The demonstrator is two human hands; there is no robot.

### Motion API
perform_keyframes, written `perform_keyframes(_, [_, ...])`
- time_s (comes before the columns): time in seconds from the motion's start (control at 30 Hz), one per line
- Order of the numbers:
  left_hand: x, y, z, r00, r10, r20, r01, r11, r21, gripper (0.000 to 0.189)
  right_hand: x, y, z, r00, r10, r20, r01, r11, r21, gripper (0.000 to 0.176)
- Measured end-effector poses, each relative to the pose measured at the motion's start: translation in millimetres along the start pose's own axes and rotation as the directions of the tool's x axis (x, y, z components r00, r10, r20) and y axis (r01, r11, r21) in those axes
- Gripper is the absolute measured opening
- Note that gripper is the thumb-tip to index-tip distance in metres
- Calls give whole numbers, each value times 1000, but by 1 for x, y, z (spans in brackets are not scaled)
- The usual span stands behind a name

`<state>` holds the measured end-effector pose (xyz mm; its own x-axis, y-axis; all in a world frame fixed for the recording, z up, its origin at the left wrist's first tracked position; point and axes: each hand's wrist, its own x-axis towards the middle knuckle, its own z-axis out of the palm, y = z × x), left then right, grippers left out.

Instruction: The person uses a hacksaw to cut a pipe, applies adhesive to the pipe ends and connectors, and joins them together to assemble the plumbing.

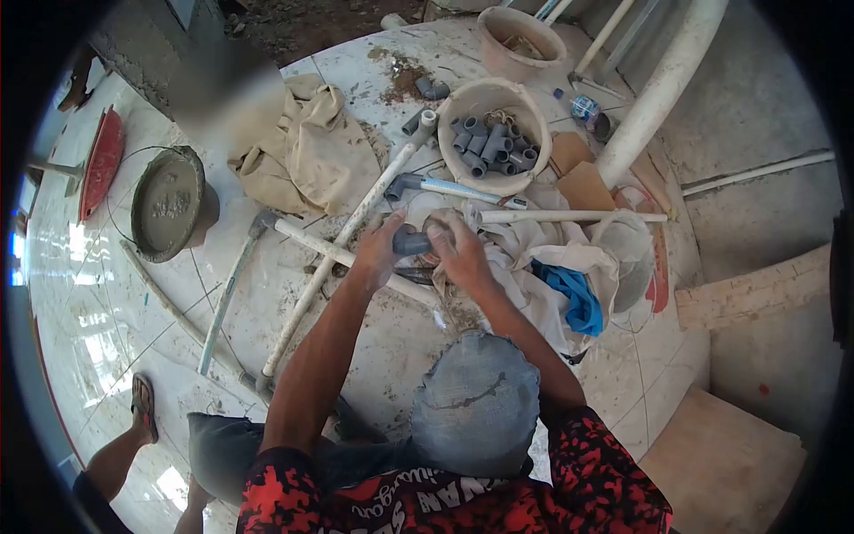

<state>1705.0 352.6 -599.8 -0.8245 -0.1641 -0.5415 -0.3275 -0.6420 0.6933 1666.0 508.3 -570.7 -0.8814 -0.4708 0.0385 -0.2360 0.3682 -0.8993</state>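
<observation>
One gray pipe fitting is pinched in the grip of left hand and right hand, near a bucket.

smooth, matt plastic pipe fitting

White tiled floor meets a grey wall.

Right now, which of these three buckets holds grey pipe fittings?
The cream bucket beyond your right hand, heaped with fittings; the dark bucket at left holds wet grey mix, and the pinkish bucket farthest back shows none.
</observation>
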Motion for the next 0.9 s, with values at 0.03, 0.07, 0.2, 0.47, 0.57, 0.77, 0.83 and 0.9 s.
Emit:
perform_keyframes(0.03, [7,-1,-8,1000,6,4,-6,1000,-4,39,3,12,-11,1000,-7,0,7,1000,-5,36])
perform_keyframes(0.07, [14,0,-18,999,26,41,-30,994,106,35,4,32,-21,1000,-3,-7,2,983,-185,36])
perform_keyframes(0.2, [-1,30,-6,993,26,112,-93,751,653,29,-5,68,-60,992,106,60,-50,806,-590,40])
perform_keyframes(0.47, [1,-8,30,978,84,193,-187,-71,980,86,29,9,-35,920,342,192,-49,586,-809,48])
perform_keyframes(0.57, [7,-12,30,980,39,195,-193,-57,980,88,48,20,-33,854,425,300,1,575,-818,53])
perform_keyframes(0.77, [16,-1,25,971,113,212,-221,72,973,84,51,82,-32,989,130,75,-93,925,-368,46])
perform_keyframes(0.83, [13,4,25,972,137,192,-204,77,976,74,38,93,-18,984,121,127,-73,942,-328,38])
perform_keyframes(0.9, [13,1,21,971,190,148,-170,103,980,67,36,125,-4,972,187,140,-171,978,-120,33])
